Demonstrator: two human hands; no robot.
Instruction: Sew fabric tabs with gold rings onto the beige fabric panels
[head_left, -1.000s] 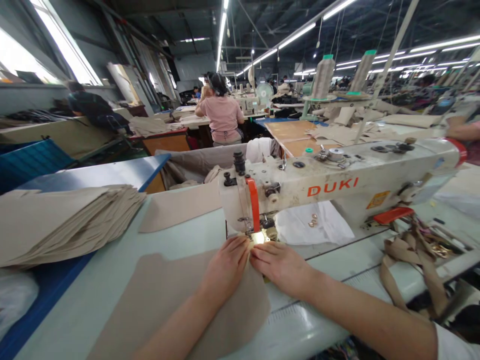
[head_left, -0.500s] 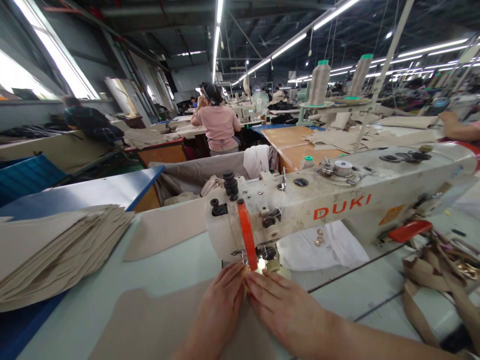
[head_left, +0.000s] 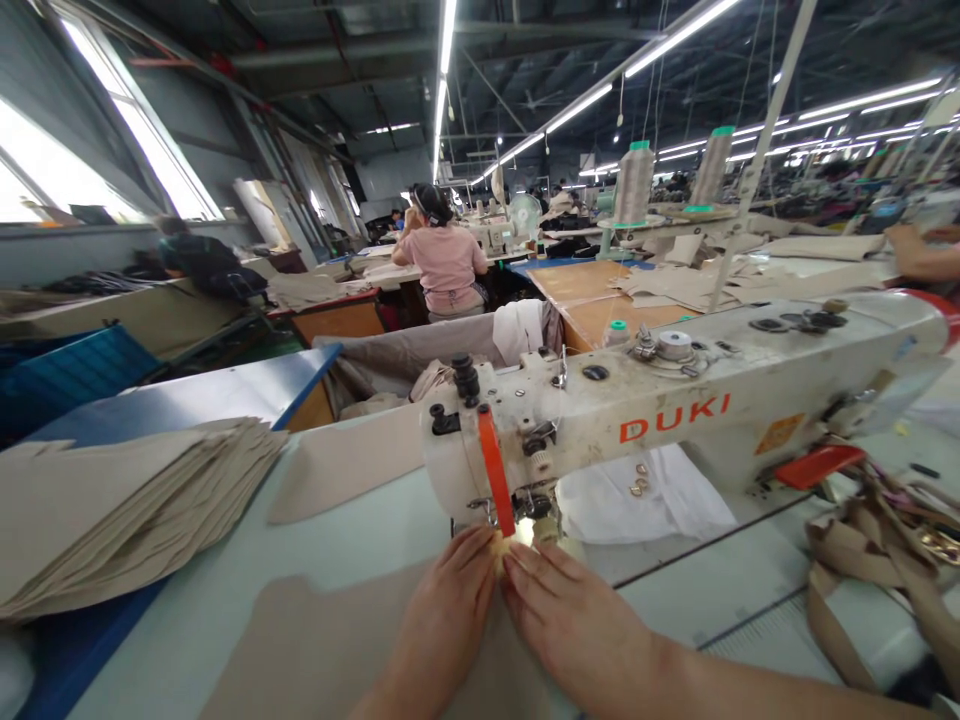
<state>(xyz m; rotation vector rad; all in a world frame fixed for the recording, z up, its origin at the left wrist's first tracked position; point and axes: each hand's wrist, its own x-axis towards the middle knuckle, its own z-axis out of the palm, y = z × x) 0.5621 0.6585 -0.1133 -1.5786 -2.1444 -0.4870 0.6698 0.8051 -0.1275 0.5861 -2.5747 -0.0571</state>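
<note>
A beige fabric panel [head_left: 322, 640] lies on the pale green table, running under both my hands to the white sewing machine [head_left: 675, 400]. My left hand [head_left: 448, 610] is closed at the fingertips on the fabric just in front of the presser foot area. Close beside it, my right hand [head_left: 574, 615] has its fingers bent and pressed together on the same fabric, thumb tucked underneath. Directly beyond the fingertips is the machine's red lever [head_left: 496, 470]. Light glows by the needle, whose tip is hidden. The fingertips hide the exact hold.
Stacked beige panels [head_left: 150, 510] lie at left; one flat panel [head_left: 345, 465] sits behind the machine head. A white cloth [head_left: 645, 500] with small metal rings is under the machine arm. Beige straps [head_left: 847, 560] pile up at right. A person in pink [head_left: 446, 260] sits ahead.
The view has shifted slightly, so the scene sits a little further right and lower at left. Both hands stay on the fabric at the needle, almost unchanged.
</note>
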